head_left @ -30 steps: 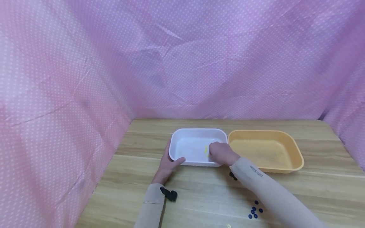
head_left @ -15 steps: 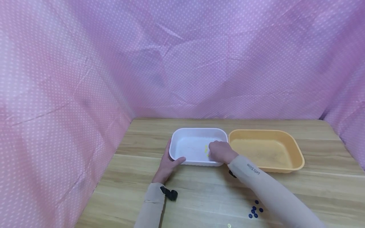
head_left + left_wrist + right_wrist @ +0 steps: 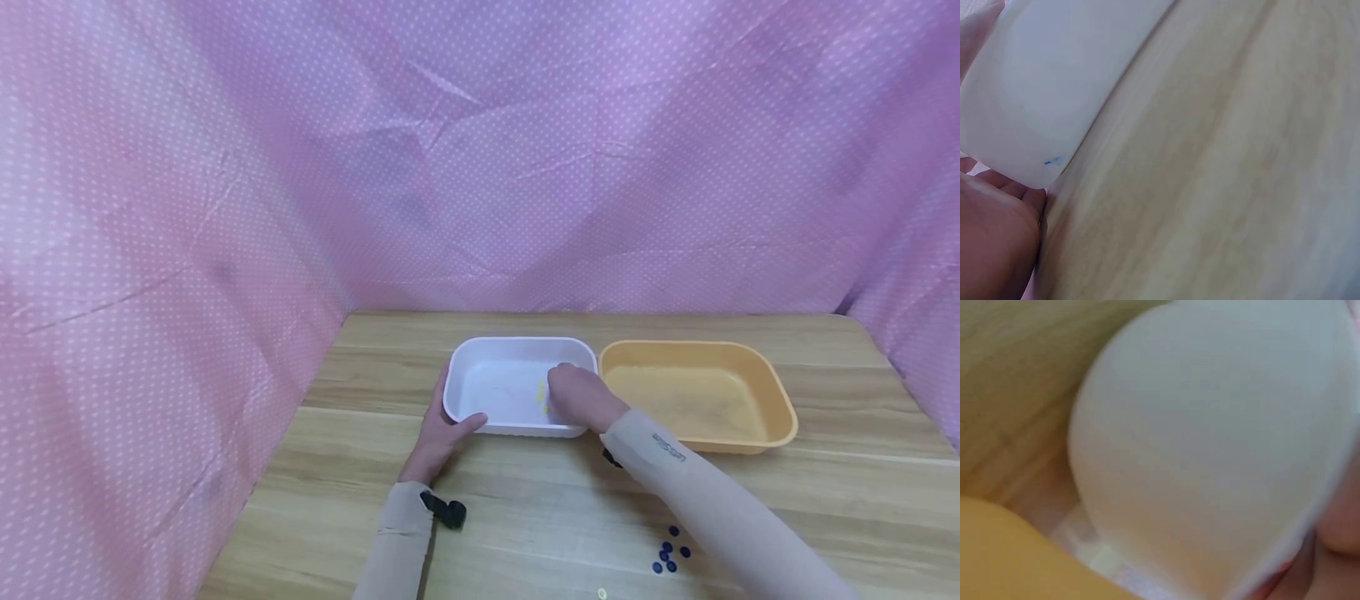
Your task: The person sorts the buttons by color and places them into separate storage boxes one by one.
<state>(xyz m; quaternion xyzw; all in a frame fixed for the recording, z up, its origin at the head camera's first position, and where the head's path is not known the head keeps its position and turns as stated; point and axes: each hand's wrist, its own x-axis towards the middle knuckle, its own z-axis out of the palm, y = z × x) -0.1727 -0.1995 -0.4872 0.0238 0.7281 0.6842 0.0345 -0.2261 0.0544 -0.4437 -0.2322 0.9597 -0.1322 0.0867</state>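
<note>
A white plastic basin (image 3: 525, 339) rests on the wooden table. My left hand (image 3: 442, 433) grips its near left corner, thumb over the rim and fingers along the outer side wall. The left wrist view shows the fingers (image 3: 1034, 199) behind the basin's curved white wall (image 3: 1041, 81). Inside the basin, toward its right end, my right hand (image 3: 585, 398) reaches down with bent fingers, the fingertips hidden. Just left of it, small yellow pieces (image 3: 541, 396) lie in a rough row on the basin floor. I cannot tell whether the right fingers hold a piece.
A yellow-orange basin (image 3: 682, 342) stands close against the white one's right side. Several small dark blue discs (image 3: 664, 556) lie near the right forearm. One small pale yellow disc (image 3: 602, 594) is at the bottom edge of the view. Pink dotted cloth (image 3: 480, 167) hangs behind the table.
The right hand has shifted very slightly farther into the white basin, away from the wearer. The left hand keeps its place on the corner, and the basins stay where they were.
</note>
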